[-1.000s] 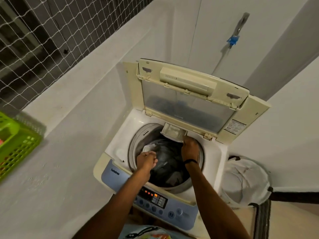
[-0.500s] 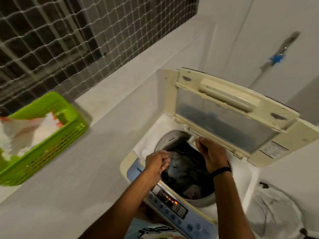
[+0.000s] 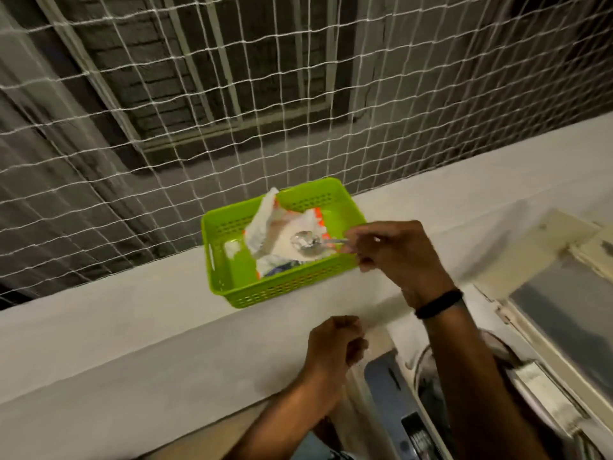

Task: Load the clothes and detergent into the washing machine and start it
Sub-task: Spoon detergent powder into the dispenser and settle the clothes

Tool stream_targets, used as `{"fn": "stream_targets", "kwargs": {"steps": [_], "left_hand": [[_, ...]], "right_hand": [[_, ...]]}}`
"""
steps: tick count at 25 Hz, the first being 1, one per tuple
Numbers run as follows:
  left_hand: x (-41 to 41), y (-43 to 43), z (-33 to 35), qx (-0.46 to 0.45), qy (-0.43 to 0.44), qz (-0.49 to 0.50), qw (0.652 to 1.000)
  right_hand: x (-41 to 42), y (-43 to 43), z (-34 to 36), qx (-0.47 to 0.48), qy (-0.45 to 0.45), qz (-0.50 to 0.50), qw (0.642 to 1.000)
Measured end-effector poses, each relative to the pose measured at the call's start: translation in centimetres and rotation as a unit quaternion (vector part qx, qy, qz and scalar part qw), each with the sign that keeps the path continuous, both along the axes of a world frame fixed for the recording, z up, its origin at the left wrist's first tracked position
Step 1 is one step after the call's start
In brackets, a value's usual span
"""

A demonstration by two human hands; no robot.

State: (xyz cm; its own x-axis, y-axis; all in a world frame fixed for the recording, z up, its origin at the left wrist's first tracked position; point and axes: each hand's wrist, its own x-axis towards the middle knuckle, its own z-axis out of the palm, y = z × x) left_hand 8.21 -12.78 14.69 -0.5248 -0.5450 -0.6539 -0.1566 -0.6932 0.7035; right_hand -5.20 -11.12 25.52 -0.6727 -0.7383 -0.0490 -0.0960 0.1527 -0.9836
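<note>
Currently on white plastered ledge [image 3: 116, 330]: lime-green perforated plastic basket [image 3: 285, 288], set just in front of white cord netting [image 3: 166, 127]. Inside basket: torn-open white detergent bag with orange edging [image 3: 265, 227], mouth upward, white powder exposed; a little loose powder on basket floor beside bag. Right hand [image 3: 398, 257], black band [image 3: 438, 303] at wrist: extended over near rim of basket, fingers and thumb pinched on handle of small shiny spoon [image 3: 305, 243], material unclear; spoon bowl over powder at bag mouth. Left hand [image 3: 335, 343]: lower, in front of ledge face, apart from basket and from other hand, fingers curled into fist, nothing visible in it. Lower right: white top-loading washing machine with blue control panel [image 3: 381, 376], cream lid with window [image 3: 530, 260] raised. Drum opening partly hidden behind right forearm; contents too blurred to tell.
</note>
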Motion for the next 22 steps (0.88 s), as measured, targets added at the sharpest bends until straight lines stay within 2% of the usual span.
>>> {"fn": "stream_targets", "kwargs": {"steps": [1,2,3,5,8,10,13,15,22], "left_hand": [[0.7,-0.8,-0.1,0.003,0.000,0.003,1.000],[1.3,-1.3,-0.3,0.005,-0.002,0.001,1.000],[1.7,-1.9,-0.5,0.008,-0.005,-0.004,1.000],[2.3,-2.8,-0.7,0.016,-0.011,-0.014,1.000],[2.7,-4.1,-1.0,0.024,-0.013,-0.033,0.999],[3.0,-4.8,-1.2,0.026,-0.015,-0.043,0.999],[3.3,-5.7,-1.2,0.030,-0.010,-0.053,0.998],[3.4,-6.2,-1.2,0.036,-0.008,-0.062,0.997],[3.4,-6.9,-1.5,0.040,-0.003,-0.078,0.996]], "right_hand": [[0.1,-2.3,-0.1,0.062,0.121,0.008,0.991],[0.1,-4.3,-0.1,0.123,0.226,0.012,0.966],[0.2,-6.0,0.1,0.174,0.291,0.007,0.941],[0.0,-8.5,-0.2,0.246,0.333,-0.001,0.910],[-0.9,-10.8,-1.6,0.285,0.334,-0.037,0.898],[-1.2,-11.6,-2.0,0.309,0.287,-0.035,0.906],[-0.3,-12.5,-1.3,0.272,0.064,0.014,0.960],[-0.2,-12.6,-1.2,0.246,-0.024,0.008,0.969],[-1.8,-10.2,0.4,0.238,-0.038,-0.027,0.970]]}}
